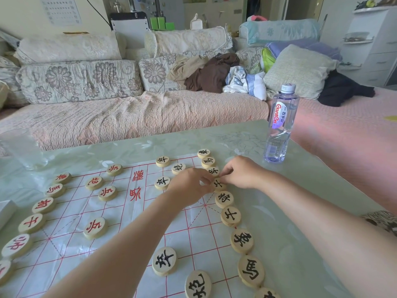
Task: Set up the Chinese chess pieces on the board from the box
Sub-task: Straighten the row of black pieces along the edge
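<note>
A white sheet board [71,252] with red grid lines lies on the table. Several round wooden pieces with red characters [95,227] stand along its left side, and several with black characters [242,240] run down its right side. My left hand [189,186] and my right hand [241,173] meet at the far right of the board. The fingertips of both pinch one black-lettered piece [218,184] that rests in the right-hand row. A corner of a white box [6,211] shows at the left edge.
A clear water bottle [281,123] stands upright on the glass-topped table [290,211], just beyond my right hand. A clear glass [21,147] stands at the far left. A sofa with cushions and clothes [133,108] runs behind the table.
</note>
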### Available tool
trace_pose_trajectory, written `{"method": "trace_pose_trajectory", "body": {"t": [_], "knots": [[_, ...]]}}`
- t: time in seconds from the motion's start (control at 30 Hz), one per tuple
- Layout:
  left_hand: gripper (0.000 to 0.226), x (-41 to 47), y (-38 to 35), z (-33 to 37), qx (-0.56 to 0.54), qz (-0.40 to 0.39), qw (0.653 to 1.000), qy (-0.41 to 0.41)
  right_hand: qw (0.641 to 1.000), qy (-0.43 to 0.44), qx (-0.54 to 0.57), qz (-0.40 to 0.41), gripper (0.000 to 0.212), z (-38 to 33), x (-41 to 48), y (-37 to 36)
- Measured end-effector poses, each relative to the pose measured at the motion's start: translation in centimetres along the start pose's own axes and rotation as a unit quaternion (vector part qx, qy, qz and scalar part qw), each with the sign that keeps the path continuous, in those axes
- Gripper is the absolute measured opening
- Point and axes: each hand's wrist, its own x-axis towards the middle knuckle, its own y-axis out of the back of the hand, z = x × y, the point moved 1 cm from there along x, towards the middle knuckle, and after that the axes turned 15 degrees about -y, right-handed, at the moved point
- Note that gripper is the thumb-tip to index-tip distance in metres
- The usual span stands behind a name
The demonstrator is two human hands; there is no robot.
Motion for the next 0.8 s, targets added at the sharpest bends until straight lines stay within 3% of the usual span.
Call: {"method": "trace_pose_trajectory", "body": {"t": [0.13, 0.33, 0.6, 0.8], "knots": [[0.025, -0.2, 0.1, 0.4, 0.017, -0.005, 1.000, -0.004, 1.000, -0.003, -0.007, 0.004, 0.008, 0.0, -0.3, -0.1], [0.027, -1.5, 0.7, 1.3, 0.034, 0.003, 0.999, -0.007, 0.999, -0.013, -0.036, 0.030, 0.023, 0.3, -2.1, 1.4], [0.017, -5.4, 1.4, 4.3, 0.043, -0.050, 0.998, -0.006, 0.997, -0.061, -0.017, 0.046, 0.008, 0.6, -9.3, 0.2], [0.019, -7.7, 0.3, 5.8, 0.017, -0.066, 0.998, -0.005, 0.987, -0.129, -0.069, 0.068, 0.059, 0.5, -14.3, -1.6]]}}
